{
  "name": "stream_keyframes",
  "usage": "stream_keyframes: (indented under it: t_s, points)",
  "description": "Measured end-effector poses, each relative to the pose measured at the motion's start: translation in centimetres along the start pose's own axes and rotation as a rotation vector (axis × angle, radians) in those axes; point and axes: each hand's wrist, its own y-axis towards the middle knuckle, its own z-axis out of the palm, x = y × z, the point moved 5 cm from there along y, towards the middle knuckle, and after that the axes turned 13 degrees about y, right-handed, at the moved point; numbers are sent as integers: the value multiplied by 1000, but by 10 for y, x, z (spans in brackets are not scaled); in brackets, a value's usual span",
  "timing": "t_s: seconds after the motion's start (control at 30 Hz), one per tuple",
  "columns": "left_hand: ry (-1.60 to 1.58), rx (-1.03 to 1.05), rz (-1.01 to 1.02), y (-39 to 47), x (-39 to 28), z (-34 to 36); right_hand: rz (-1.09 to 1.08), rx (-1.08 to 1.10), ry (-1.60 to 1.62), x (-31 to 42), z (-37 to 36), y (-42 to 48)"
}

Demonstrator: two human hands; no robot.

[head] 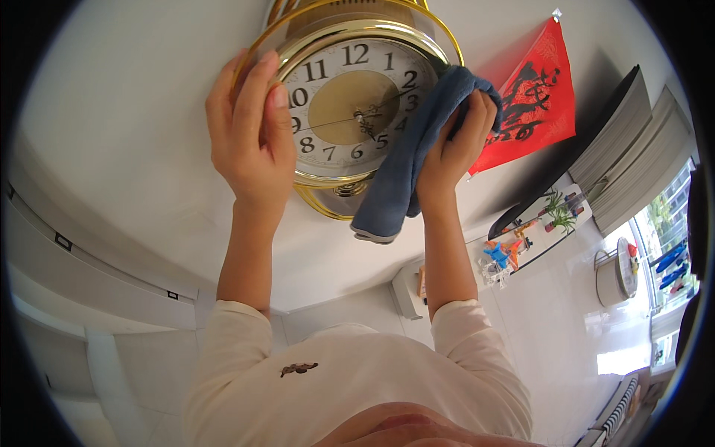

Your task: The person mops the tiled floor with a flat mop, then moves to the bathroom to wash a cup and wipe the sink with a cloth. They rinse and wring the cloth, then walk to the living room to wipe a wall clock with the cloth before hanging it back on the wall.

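A round wall clock [335, 151] with a gold-coloured rim and black numerals hangs on the white wall. My left hand [254, 120] grips its left side, with the thumb on the rim and the fingers at the outer gold ring [455, 42]. A blue-grey cloth [402, 162] is bunched in my right hand [461, 142], pressed against the clock's right edge. Its lower end hangs down past the rim, hiding part of the dial around 3 and 4. Beneath the dial, a round pendulum part [351, 190] shows partly behind the cloth.
Right of the clock, a red paper sheet [539, 100] with black brush writing is fixed to the wall. Beyond it are a wall-mounted television [592, 134], a shelf with colourful toys [503, 254] and potted plants [558, 209]. A round side table [617, 274] stands near the window.
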Motion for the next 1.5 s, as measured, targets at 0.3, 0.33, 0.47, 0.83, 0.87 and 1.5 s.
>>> stream_keyframes:
  t_s: [0.3, 0.33, 0.47, 0.83, 0.87, 1.5]
  points:
    - [7, 1, 15, -1, -4, 2, 369, -52, 166, -20, -20, -72]
    - [19, 9, 17, 0, -5, 1, 398, -64, 196, -19, -20, -79]
    - [28, 8, 31, 1, -5, -1, 588, -81, 358, -19, -20, -105]
    - [41, -9, 16, -4, -5, -1, 1425, -240, 1681, 6, -43, -150]
    - [43, -14, 24, -4, -4, -2, 1671, -478, 1560, 4, -47, -163]
    - [1, -90, 153, -30, -16, -46, 1589, -321, 1972, 37, -47, -121]
